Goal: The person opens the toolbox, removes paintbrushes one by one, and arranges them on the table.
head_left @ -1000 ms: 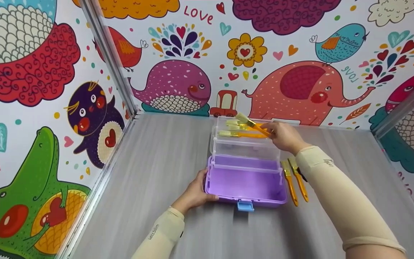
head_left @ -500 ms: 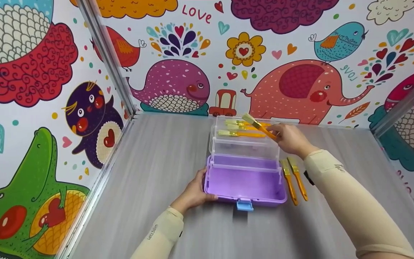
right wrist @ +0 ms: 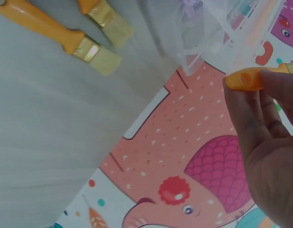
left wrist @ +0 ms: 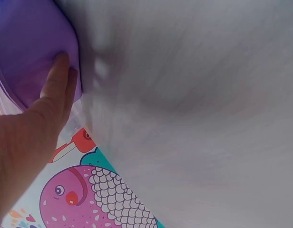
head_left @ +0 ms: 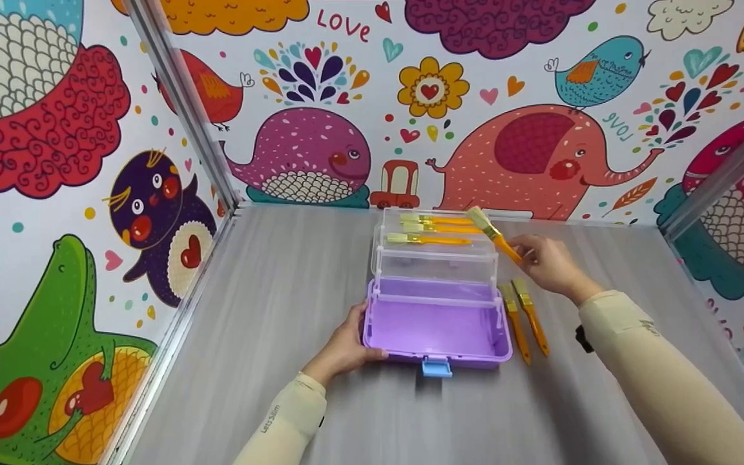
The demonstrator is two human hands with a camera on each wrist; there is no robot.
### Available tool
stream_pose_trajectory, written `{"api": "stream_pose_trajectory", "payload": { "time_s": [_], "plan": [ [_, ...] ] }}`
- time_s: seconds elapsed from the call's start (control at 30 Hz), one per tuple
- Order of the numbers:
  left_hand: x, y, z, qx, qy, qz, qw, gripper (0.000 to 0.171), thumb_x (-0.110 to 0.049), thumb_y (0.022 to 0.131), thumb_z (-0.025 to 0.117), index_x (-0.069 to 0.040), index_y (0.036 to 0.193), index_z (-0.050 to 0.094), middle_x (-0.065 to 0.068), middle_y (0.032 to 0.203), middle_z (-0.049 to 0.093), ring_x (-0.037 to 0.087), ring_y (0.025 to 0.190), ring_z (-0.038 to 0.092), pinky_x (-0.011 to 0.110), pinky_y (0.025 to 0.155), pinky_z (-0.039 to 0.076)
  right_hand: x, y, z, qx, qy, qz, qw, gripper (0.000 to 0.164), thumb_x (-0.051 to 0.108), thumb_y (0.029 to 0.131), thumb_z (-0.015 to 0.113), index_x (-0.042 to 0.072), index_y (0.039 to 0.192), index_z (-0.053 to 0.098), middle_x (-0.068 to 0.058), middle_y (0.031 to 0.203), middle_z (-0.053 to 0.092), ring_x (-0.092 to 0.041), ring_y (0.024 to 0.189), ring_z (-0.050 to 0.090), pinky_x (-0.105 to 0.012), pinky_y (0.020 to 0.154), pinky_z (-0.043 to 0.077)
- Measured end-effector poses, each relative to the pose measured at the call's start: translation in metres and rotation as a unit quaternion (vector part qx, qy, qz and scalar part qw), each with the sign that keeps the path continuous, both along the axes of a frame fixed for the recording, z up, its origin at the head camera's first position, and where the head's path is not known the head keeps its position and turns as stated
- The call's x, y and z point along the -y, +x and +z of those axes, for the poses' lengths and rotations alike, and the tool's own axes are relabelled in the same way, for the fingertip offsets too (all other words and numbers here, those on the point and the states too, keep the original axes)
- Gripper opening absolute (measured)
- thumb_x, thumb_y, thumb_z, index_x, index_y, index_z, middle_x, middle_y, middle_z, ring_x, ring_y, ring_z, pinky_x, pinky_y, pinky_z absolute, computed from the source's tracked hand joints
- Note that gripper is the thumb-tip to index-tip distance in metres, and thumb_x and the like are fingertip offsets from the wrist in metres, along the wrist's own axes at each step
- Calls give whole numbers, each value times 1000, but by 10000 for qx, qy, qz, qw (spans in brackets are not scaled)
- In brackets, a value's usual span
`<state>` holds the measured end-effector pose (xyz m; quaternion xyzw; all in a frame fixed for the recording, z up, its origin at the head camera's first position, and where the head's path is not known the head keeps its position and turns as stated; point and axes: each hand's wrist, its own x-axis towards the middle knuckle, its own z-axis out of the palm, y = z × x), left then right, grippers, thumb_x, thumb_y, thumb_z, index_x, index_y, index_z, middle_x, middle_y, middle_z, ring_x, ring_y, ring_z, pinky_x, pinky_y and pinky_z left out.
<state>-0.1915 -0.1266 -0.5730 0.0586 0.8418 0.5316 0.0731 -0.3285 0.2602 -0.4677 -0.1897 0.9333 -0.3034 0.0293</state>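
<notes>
A purple storage box [head_left: 436, 326] with a blue latch [head_left: 437, 367] stands unfolded, its clear trays [head_left: 436, 268] raised behind it. My left hand [head_left: 344, 345] grips its front left corner, thumb at the front rim and fingers along the outer side wall. In the left wrist view those fingers [left wrist: 56, 88] lie against the purple wall. My right hand [head_left: 549, 261] pinches an orange-handled paintbrush [head_left: 498, 239] by the handle end, bristles pointing up and left, just right of the top tray. Several similar brushes [head_left: 433, 239] lie in that tray.
Two more paintbrushes [head_left: 530, 316] lie side by side on the grey table [head_left: 281, 278], right of the box. Printed cartoon walls [head_left: 507, 161] enclose the table at the back and sides, with metal frame strips [head_left: 201, 103] at the corners.
My right hand has moved right with the paintbrush, from over the top tray to beside it. My left hand keeps its hold on the box. The head view has shifted slightly.
</notes>
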Motion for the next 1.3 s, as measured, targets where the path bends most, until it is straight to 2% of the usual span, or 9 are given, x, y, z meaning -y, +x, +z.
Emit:
{"api": "stream_pose_trajectory", "payload": {
  "time_s": [0.27,0.47,0.73,1.07,1.3],
  "plan": [
    [1,0,-1,-19,-40,18,10000,106,-7,66,91,-1,151,28,28,147,43,42,133,42,52,113,28,-30,10,-7,228,-90,-173,9996,41,-8,88,60,0,128,63,-19,110,65,-37,97,63,-51,81,57],
    [0,-1,0,58,-102,29,9999,105,-8,67,91,-2,151,28,28,146,44,42,132,43,52,112,29,-43,18,-13,516,-48,-497,9974,42,-4,89,61,1,130,62,-19,112,64,-37,99,62,-48,80,58],
    [-1,0,0,-56,5,-10,10000,104,-6,67,90,2,150,28,29,145,45,42,132,42,53,113,28,-56,28,-26,617,13,-545,9966,43,-4,87,62,-2,130,61,-22,112,64,-36,93,63,-41,72,60],
    [0,-1,-2,-27,79,41,10000,104,-5,66,90,0,150,29,27,145,45,40,133,42,52,113,28,-65,37,-35,1253,-115,-768,9891,47,-3,87,61,-1,134,57,-24,118,61,-35,96,62,-35,69,60],
    [0,0,-1,-6,57,34,10000,105,-5,66,90,0,150,28,28,146,44,42,133,42,53,113,28,-73,40,-47,1187,26,-779,9899,51,-5,84,60,-5,135,54,-25,112,63,-32,90,65,-38,68,60]
  ]
}}
